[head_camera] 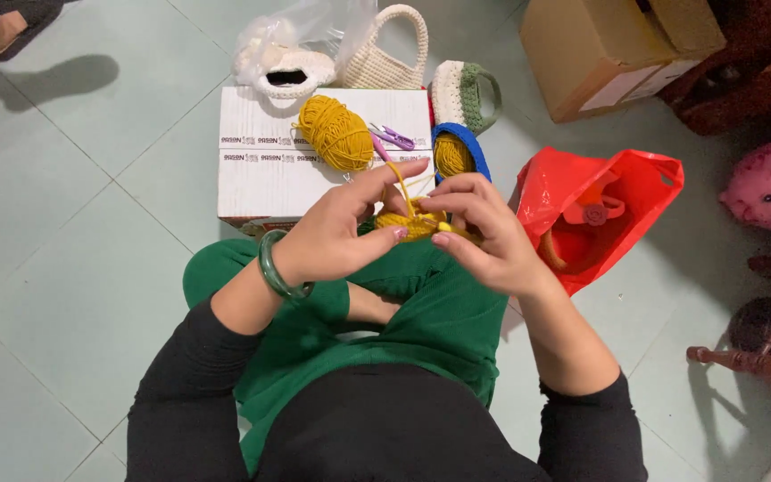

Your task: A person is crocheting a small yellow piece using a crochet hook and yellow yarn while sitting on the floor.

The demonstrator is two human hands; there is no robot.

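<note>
crochet piece (408, 225): mostly hidden under fingers (377, 192); hook too small to make out
cardboard box (617, 49): cut off by top edge
dark chair (760, 357): cropped at right edge

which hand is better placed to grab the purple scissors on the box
Left, probably. The left hand has its fingers stretched toward the purple scissors, while the right hand pinches the yellow crochet piece.
</note>
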